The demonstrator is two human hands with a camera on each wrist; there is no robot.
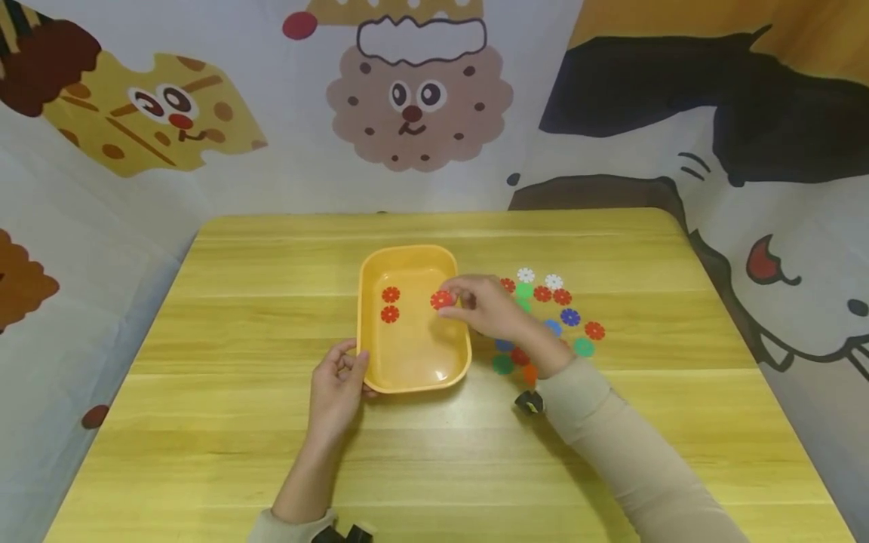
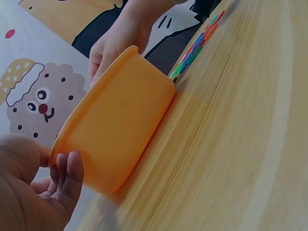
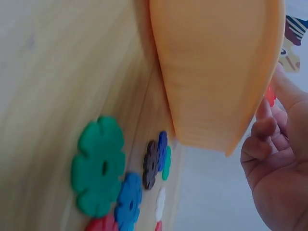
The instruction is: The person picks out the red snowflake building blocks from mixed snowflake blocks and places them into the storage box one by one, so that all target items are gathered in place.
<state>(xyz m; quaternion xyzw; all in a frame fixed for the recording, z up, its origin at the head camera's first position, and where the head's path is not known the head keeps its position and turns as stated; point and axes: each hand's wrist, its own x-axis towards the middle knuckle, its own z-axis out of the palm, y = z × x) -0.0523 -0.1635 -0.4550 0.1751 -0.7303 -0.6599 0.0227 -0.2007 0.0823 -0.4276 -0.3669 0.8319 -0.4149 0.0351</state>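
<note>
A yellow-orange plastic tray [image 1: 421, 354] lies on the wooden table. Inside it, near the left wall, are two red snowflake discs, an upper one [image 1: 391, 295] and a lower one [image 1: 390, 314]. My left hand [image 1: 338, 386] grips the tray's left rim near its front corner, thumb at the edge and fingers against the outer wall [image 2: 115, 130]. Over the tray's right rim, my right hand [image 1: 490, 308] pinches another red snowflake disc [image 1: 441, 300] between thumb and fingers. In the right wrist view that disc [image 3: 271, 96] is mostly hidden by the fingers and rim.
Right of the tray lie several loose snowflake discs, among them a dark green one [image 1: 503, 364], a blue one [image 1: 570, 317], a white one [image 1: 554, 281] and a red one [image 1: 594, 330]. The right forearm partly covers them. A cartoon-printed cloth [image 1: 285, 173] hangs behind the table.
</note>
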